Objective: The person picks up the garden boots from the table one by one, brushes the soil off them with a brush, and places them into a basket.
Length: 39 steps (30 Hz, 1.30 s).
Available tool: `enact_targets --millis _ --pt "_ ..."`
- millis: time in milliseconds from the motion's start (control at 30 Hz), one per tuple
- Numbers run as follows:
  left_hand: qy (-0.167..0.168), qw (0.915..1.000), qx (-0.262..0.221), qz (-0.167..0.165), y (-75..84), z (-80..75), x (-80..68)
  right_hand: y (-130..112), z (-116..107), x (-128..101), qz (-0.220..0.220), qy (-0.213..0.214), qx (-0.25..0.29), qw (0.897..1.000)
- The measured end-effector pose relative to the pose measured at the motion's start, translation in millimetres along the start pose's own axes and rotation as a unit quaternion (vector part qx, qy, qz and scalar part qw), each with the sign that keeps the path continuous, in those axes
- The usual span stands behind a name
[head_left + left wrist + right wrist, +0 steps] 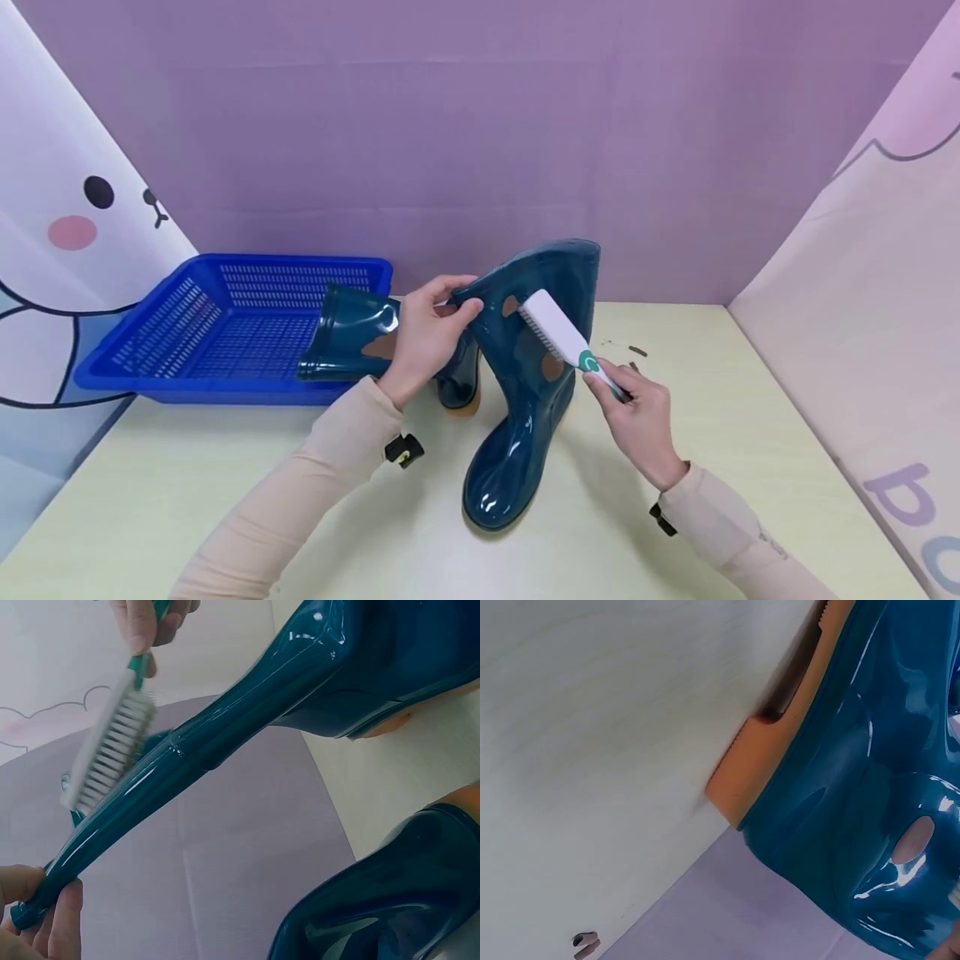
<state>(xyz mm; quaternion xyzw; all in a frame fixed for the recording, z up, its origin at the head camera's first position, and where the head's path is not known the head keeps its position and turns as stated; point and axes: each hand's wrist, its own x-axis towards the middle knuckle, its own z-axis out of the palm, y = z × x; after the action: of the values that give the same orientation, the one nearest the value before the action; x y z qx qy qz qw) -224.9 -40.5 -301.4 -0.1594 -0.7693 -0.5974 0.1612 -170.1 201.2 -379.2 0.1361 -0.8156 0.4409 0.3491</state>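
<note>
The left hand (425, 333) pinches the top rim of an upright glossy teal rubber boot (525, 383) on the pale surface (225, 483), steadying it. The right hand (637, 417) grips a white scrubbing brush with a green handle (558, 336), bristles against the brown-spotted shaft. A second boot (360, 333) lies beside a blue perforated plastic basket (225, 325). No brand is readable.
</note>
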Motion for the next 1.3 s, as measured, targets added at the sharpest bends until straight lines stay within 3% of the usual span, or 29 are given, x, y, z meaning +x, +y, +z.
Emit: enact_targets --millis 233,467,667,933,1100,1300 --pt "-0.012 0.9998 -0.012 0.007 5.6 3.5 0.0 -11 6 7 -0.011 0.033 0.020 0.999" --pt "-0.017 0.9996 0.016 0.015 10.3 2.5 -0.2 -11 11 11 0.008 0.003 0.014 1.000" --pt "-0.024 0.9992 0.027 0.016 10.7 1.7 0.6 -9 7 9 -0.002 -0.021 0.002 1.000" --pt "-0.006 0.9996 0.029 0.001 3.0 -3.0 -0.2 -6 5 8 0.004 -0.052 -0.006 0.999" --pt "0.001 0.9997 0.023 0.005 0.0 -2.9 0.7 -10 0 11 0.011 -0.036 -0.013 0.999" --pt "-0.005 0.9998 0.017 0.005 0.6 -1.4 2.0 -6 0 10 0.023 0.011 0.027 0.999"
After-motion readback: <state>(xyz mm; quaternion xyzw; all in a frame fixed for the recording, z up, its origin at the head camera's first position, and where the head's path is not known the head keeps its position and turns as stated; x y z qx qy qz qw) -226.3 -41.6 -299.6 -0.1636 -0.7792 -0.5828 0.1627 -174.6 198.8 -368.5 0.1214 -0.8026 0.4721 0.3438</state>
